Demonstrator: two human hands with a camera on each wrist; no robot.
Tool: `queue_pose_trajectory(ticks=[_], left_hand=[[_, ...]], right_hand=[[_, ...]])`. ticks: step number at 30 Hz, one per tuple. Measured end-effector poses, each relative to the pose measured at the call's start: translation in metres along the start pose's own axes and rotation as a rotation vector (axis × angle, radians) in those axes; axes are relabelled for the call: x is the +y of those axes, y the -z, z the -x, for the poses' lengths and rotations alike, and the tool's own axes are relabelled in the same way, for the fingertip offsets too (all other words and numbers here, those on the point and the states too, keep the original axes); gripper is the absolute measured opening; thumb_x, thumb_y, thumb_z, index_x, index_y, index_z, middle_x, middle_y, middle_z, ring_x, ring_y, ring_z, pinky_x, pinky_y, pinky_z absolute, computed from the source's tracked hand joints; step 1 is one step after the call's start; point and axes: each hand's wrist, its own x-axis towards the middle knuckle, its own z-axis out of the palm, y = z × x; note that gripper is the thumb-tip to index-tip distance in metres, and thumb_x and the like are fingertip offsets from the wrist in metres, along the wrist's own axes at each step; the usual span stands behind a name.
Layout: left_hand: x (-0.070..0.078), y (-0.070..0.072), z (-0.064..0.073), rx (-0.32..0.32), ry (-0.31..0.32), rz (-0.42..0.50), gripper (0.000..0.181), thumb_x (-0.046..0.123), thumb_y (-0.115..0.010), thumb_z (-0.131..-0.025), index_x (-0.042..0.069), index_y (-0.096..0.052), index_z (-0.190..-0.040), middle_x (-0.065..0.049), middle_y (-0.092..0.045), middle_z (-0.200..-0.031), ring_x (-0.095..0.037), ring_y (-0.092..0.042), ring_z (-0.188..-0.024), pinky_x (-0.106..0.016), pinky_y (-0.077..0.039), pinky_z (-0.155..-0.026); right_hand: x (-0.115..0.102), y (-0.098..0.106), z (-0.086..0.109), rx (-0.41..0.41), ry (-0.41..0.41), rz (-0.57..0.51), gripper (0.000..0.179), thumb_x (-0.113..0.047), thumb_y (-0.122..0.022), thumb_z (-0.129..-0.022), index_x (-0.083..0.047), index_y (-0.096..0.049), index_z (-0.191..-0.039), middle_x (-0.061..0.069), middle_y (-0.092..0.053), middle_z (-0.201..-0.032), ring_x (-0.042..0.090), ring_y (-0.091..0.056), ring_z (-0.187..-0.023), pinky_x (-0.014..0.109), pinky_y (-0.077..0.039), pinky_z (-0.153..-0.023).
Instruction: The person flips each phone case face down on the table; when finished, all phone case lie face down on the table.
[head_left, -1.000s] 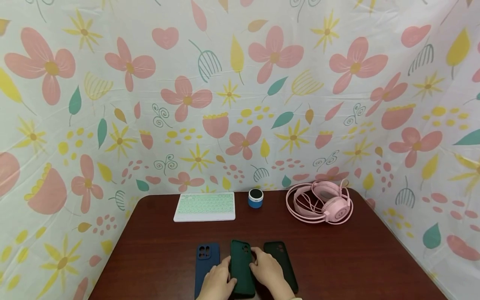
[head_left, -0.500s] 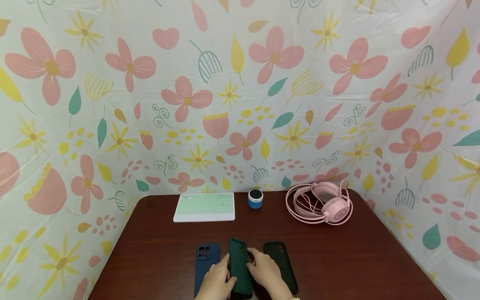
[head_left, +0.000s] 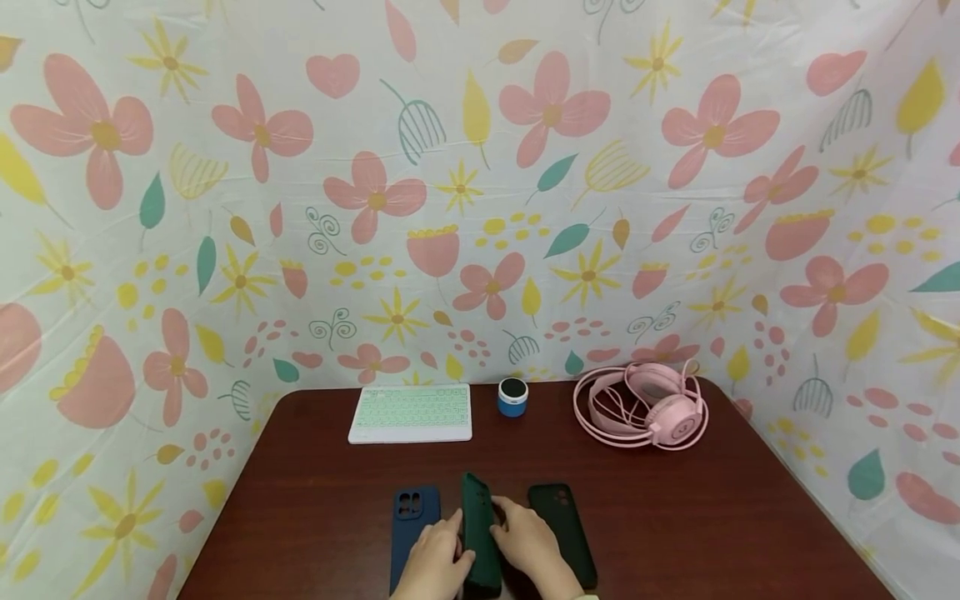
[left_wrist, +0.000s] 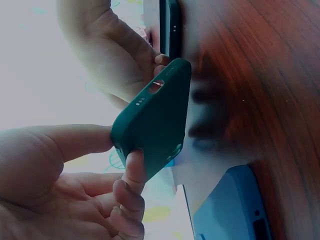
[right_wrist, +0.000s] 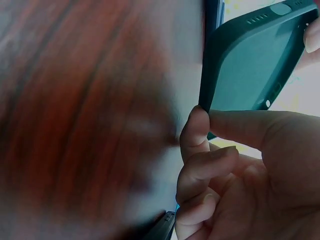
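Note:
A dark green phone case [head_left: 480, 537] is held lengthwise between both hands, tilted so its left long edge stands higher than its right. My left hand [head_left: 433, 560] pinches that raised edge between thumb and fingers. On the lower edge, my right hand [head_left: 529, 537] pinches with thumb and forefinger. The left wrist view shows the green case's outer back [left_wrist: 155, 130] and port cutout. Its hollow inside [right_wrist: 255, 65] faces the right wrist camera. A blue phone case [head_left: 407, 525] lies left, partly hidden by the left hand; a blackish-green phone case [head_left: 566, 525] lies right.
Along the back of the dark brown table [head_left: 315, 483] are a white keyboard [head_left: 410, 414] with green keys, a small blue and white speaker [head_left: 513, 397], and pink headphones [head_left: 645, 406]. A flower-printed curtain [head_left: 480, 208] encloses the back and sides.
Between both hands, the green phone case has tipped, its left edge rising so it looks narrower from above. The right hand has shifted slightly left; the other two cases have stayed put.

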Motion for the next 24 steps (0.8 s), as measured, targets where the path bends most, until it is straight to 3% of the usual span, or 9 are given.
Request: queue_pose_trajectory(ticks=[18,24], left_hand=[[0.005,-0.001,0.002,0.028,-0.028,0.017,0.054,0.013,-0.069,-0.088,-0.011,-0.05,-0.132,0.002,-0.047,-0.066,-0.016,-0.04,-0.064,-0.032,-0.034,-0.056],[0.003,-0.002,0.001,0.027,-0.036,0.034,0.054,0.013,-0.07,-0.088,-0.012,-0.05,-0.132,0.003,-0.048,-0.064,-0.015,-0.04,-0.064,-0.031,-0.034,-0.056]], right_hand=[[-0.007,-0.012,-0.002,0.041,0.005,0.042,0.038,-0.011,-0.066,-0.09,-0.005,-0.061,-0.127,-0.003,-0.051,-0.062,0.018,-0.048,-0.049,0.034,-0.035,-0.046],[-0.009,-0.016,-0.007,0.053,-0.003,0.096,0.04,-0.013,-0.068,-0.088,-0.007,-0.063,-0.127,0.006,-0.064,-0.075,0.018,-0.049,-0.049,0.036,-0.035,-0.045]])
